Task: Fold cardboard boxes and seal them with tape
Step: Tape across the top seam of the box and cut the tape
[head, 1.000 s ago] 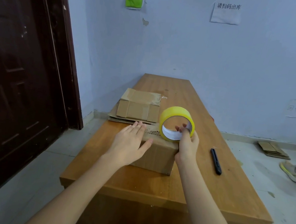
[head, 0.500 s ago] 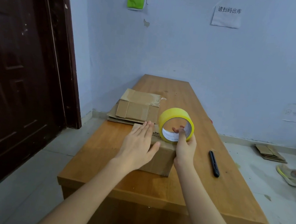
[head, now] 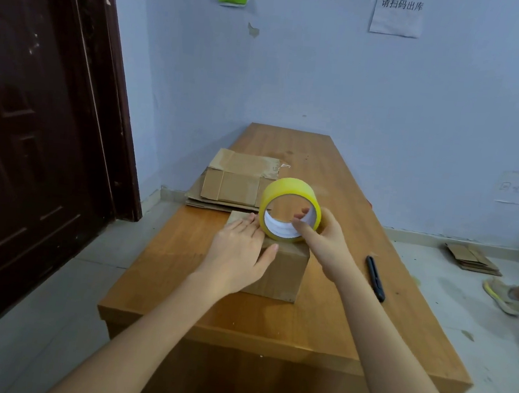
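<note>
In the head view, a small cardboard box (head: 279,272) sits at the centre of the frame on a wooden table (head: 327,328). The left hand (head: 239,252) lies flat on the box's top, fingers straight and together. The right hand (head: 324,235) grips a yellow tape roll (head: 290,196) standing on the box's far edge, fingers curled into its core. Flattened cardboard (head: 234,184) lies behind; a black pen (head: 376,278) lies to the right.
</note>
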The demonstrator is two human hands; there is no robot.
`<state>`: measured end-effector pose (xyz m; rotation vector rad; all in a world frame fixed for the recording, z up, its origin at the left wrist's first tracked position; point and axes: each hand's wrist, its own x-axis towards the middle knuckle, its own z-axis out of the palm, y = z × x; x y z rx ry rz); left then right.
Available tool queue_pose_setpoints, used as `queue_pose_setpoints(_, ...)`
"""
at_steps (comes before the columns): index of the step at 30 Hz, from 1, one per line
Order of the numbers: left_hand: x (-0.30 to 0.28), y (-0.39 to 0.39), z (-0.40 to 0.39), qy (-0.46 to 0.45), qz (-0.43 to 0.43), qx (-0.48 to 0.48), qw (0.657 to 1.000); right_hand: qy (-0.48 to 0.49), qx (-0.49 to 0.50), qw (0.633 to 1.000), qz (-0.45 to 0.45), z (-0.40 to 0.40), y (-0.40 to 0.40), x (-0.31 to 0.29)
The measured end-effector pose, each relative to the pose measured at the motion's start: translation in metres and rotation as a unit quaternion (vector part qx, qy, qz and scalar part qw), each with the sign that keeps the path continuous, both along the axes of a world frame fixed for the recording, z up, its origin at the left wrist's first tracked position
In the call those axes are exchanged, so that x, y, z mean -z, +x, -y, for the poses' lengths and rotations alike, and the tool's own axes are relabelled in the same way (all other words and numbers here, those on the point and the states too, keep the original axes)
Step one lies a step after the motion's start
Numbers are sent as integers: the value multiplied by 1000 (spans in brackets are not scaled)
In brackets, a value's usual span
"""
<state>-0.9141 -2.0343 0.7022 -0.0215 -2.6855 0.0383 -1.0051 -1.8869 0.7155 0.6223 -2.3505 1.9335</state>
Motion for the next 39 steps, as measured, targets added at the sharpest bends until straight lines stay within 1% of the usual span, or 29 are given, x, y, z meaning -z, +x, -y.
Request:
queue_pose_setpoints(2,0,1,-1,7,2,2,1000,45,5,999,0,-6,-4,-4)
queue_pose_setpoints(6,0,0,1,9,13,5,1000,63,32,997,20,-10,-6,-6)
queue_pose_setpoints(8,-1,0,0,11,20,6,1000,36,36,997,54,-13,-10,-4)
queue_pose_setpoints(11,-2,2,1,5,28,6,1000,-35,3,993,117,-19,-10,-3)
queue_pose_setpoints(13,-3,3,1,5,31,6,999,-71,-6,988,134,-22,-7,-3)
queue_pose_setpoints(15,-3,3,1,16,34,5,999,-76,3,988,132,-20,-6,0)
queue_pose_setpoints(19,-8,2,-1,59,52,2,997,-33,35,993,111,-17,-9,7)
queue_pose_setpoints(23,-14,-1,-17,59,45,13,997,-38,-1,992,122,-19,-7,2)
queue_pose_setpoints(26,-13,-4,-33,95,32,7,995,-35,1,992,119,-20,-5,1)
queue_pose_setpoints(29,-7,-5,-37,66,-3,-7,998,-34,-2,993,115,-21,-5,2)
queue_pose_setpoints(33,-4,3,-32,42,-8,-3,999,10,-18,996,91,-16,-1,4)
queue_pose_setpoints(36,-2,2,-31,32,-9,2,999,28,-11,996,82,-14,-1,4)
queue_pose_setpoints(39,-1,1,-30,20,-6,-4,1000,38,-28,995,83,-17,-5,1)
